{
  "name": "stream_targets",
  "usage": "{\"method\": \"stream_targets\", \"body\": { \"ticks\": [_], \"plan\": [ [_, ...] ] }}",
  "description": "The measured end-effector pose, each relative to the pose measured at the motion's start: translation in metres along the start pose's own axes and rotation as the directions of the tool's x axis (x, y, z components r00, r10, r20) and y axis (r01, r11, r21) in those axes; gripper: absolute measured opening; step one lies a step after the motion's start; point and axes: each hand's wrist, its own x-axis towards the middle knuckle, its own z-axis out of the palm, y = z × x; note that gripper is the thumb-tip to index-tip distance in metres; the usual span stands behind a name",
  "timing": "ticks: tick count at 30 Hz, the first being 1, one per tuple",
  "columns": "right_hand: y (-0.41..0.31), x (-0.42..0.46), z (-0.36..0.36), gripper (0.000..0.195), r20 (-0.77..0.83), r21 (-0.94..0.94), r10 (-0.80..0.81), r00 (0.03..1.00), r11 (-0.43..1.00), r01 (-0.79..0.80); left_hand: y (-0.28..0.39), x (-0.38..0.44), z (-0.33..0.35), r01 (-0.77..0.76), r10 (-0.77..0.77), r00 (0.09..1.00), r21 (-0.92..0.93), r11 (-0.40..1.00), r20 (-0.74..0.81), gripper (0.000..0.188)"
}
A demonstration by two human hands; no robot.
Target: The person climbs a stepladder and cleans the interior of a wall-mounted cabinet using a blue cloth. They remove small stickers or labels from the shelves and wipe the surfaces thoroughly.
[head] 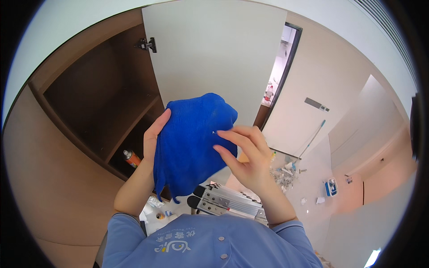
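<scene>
A blue cloth (pixel 194 144) hangs draped in front of my chest, and my left hand (pixel 155 134) grips its left edge with the thumb on top. The left fingers are hidden behind the fabric. Over the cloth's right side is my right hand (pixel 246 154), its thumb and index finger apart. Close to that index fingertip, a small white speck (pixel 214 132) shows on the cloth. Behind the cloth stands a swung-out pale cabinet door (pixel 214 50), held by a metal hinge (pixel 147 45) to a dark brown cabinet (pixel 97 67).
An orange spray can (pixel 131 158) stands in the lower cabinet compartment. Below me is an aluminium ladder (pixel 228 201). On the floor to the right lie a debris pile (pixel 285 176), a long-handled tool (pixel 310 142) and a blue-and-white container (pixel 331 187). A doorway (pixel 280 67) opens beyond the door.
</scene>
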Motion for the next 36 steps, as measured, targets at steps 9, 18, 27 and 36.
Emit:
{"method": "stream_targets", "body": {
  "ticks": [9,18,27,36],
  "plan": [
    [0.023,-0.008,0.005,0.016,0.023,0.152,0.207,0.978,0.966,-0.208,-0.016,0.015,-0.009,0.111,-0.111,0.994,0.016,0.994,0.006,0.058],
    [0.060,-0.025,-0.098,0.009,-0.306,-0.052,0.153,0.940,0.983,-0.177,-0.012,0.014,-0.015,0.084,-0.082,0.990,0.008,0.996,-0.114,0.058],
    [0.280,-0.261,-0.321,0.025,-0.186,-0.917,0.698,0.692,0.131,-0.378,0.012,-0.004,-0.054,0.002,-0.001,0.984,0.005,1.000,-0.180,0.061],
    [0.265,-0.237,-0.263,0.027,-0.419,-0.729,0.721,0.552,0.095,-0.678,0.040,0.011,-0.057,-0.390,0.398,0.900,0.077,0.917,-0.176,0.070]
  ]
}}
